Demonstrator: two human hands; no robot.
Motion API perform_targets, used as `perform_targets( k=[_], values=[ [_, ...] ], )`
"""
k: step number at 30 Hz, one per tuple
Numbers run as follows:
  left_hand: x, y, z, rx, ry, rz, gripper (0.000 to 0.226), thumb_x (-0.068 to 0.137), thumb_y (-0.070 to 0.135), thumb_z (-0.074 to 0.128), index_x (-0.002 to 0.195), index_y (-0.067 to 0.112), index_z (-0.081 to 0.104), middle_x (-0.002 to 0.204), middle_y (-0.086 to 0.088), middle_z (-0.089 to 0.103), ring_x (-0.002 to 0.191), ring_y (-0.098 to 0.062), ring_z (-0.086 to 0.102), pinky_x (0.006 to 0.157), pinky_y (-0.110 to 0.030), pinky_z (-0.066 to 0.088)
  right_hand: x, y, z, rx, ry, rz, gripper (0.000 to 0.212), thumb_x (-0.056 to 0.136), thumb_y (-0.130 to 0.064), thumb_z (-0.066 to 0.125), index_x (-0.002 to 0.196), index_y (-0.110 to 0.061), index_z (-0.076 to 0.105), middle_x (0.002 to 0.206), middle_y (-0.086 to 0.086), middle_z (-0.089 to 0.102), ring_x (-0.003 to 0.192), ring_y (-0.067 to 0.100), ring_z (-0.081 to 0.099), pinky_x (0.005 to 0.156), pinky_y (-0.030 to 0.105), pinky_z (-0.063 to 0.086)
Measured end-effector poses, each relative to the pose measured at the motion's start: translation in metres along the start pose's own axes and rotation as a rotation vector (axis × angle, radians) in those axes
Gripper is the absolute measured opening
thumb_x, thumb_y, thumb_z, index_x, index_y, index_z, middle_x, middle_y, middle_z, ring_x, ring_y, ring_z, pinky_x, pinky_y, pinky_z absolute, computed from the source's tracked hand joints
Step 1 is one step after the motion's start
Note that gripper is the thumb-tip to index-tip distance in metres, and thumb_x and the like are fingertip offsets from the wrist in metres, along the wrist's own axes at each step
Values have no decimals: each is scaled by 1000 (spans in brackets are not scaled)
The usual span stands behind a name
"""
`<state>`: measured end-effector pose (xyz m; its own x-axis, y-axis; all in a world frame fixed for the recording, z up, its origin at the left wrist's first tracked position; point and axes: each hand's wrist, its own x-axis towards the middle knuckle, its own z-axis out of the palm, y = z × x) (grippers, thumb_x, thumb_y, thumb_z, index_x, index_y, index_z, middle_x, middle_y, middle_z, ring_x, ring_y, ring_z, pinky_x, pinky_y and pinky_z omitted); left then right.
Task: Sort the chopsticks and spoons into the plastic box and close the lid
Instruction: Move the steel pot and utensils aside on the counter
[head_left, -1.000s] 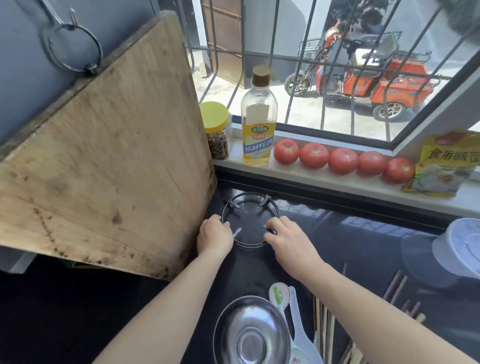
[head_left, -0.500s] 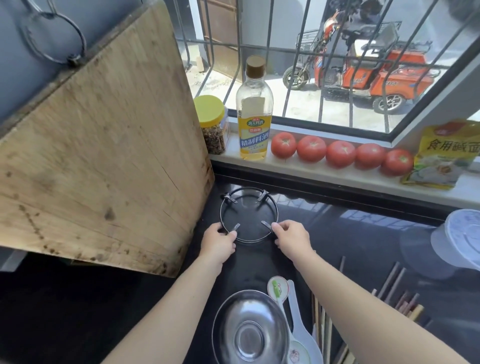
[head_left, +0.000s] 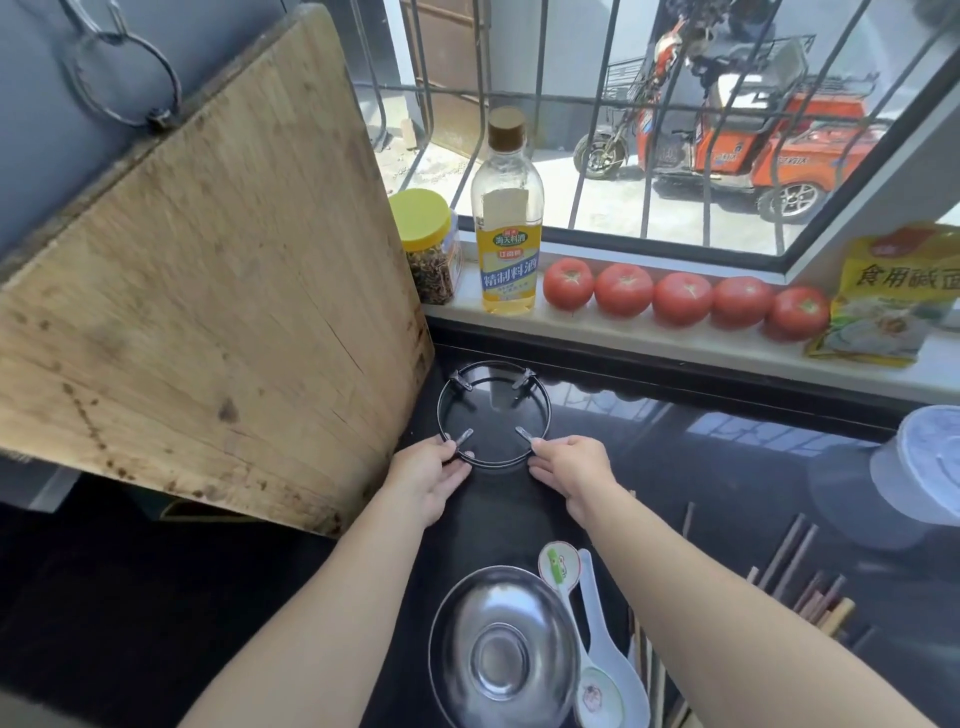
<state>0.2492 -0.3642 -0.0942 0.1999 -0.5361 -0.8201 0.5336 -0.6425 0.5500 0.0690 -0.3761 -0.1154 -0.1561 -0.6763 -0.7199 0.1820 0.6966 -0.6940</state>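
Nearest me on the black table (head_left: 727, 467) sits a steel bowl (head_left: 501, 652); I can see nothing in it. Just right of it lie two white spoons (head_left: 597, 644), one bowl end up by the rim, the other low at the frame edge. Beside them chopsticks (head_left: 810, 587) lie loose, partly covered by my right arm and cut off at the bottom, so I cannot count them.

Farther out, my left hand (head_left: 426, 480) and right hand (head_left: 574, 470) are apart, each with fingers pinching the near rim of a black wire ring stand (head_left: 493, 413) that rests on the table. The left thumb lies by one prong, the right fingertips by another.

At the right edge stands the plastic box (head_left: 922, 478), pale and round, cut off by the frame; its contents are not clear to me.

A big wooden board (head_left: 208, 312) leans on the left, hiding what is behind it.

On the sill (head_left: 649, 348) beyond: a yellow-lidded jar (head_left: 428, 244) of dark bits, a bottle (head_left: 506, 218) with pale yellow liquid low in it, five tomatoes (head_left: 683, 299) in a row and a yellow packet (head_left: 888, 301), its right side cut off.
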Motion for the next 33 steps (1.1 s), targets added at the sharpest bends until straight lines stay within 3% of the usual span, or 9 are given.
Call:
perform_targets(
  k=[4,6,10,16,20,23,25,30,33],
  values=[
    [1,2,4,0,34,6,21,103,-9,41,110,2,58,98,-16,62,98,-34,65,94,-41,51,2,3,-2,27,-32,-19,17,91,-12,75,89,0,62,93,21,73,87,25,75,78,30,61],
    [1,1,6,6,39,32,19,103,-6,45,117,2,56,98,-16,63,86,-29,66,92,-41,52,4,4,-2,33,-31,-16,18,91,-13,75,90,0,62,93,20,73,88,25,75,81,32,61],
    [2,-6,7,17,65,94,17,102,-5,50,118,-1,51,99,-16,60,82,-26,66,94,-41,53,7,0,-1,40,-27,24,14,91,-8,74,91,1,63,96,21,72,89,27,74,87,37,61],
    [-1,-6,8,54,81,121,8,102,-6,51,97,0,54,94,-14,61,88,-25,67,93,-41,54,3,-1,-2,31,-32,-12,9,94,-7,70,88,-3,64,93,17,70,86,26,73,81,34,62],
    [-5,-4,13,21,43,98,8,105,-5,43,108,-1,49,103,-14,57,105,-34,64,92,-47,53,0,-1,1,41,-27,-42,9,97,-8,67,90,-4,64,89,13,68,82,22,71,80,32,61],
    [-8,-5,13,35,21,88,12,107,-3,38,115,2,45,109,-13,52,106,-35,63,89,-52,54,-2,-2,3,42,-32,-52,8,97,-7,66,90,-3,64,91,12,66,84,22,69,84,33,60],
    [-10,-7,11,97,38,102,9,107,1,40,112,6,46,110,-13,54,102,-32,64,85,-52,58,-3,-1,3,41,-25,-63,9,97,-7,65,89,-3,64,92,12,66,86,23,69,87,35,60],
    [-4,-7,3,410,111,192,9,103,13,53,96,12,49,93,-6,54,74,-18,55,69,-31,55,-2,3,0,1,2,-63,13,98,-12,65,92,-2,64,90,15,69,84,23,71,84,35,61],
    [-5,-11,-5,591,60,188,15,100,10,59,89,11,49,83,-8,57,70,-18,57,76,-36,57,-1,5,-8,-53,37,-61,14,96,-14,68,90,-2,65,87,14,71,80,20,72,82,33,62]
  ],
)
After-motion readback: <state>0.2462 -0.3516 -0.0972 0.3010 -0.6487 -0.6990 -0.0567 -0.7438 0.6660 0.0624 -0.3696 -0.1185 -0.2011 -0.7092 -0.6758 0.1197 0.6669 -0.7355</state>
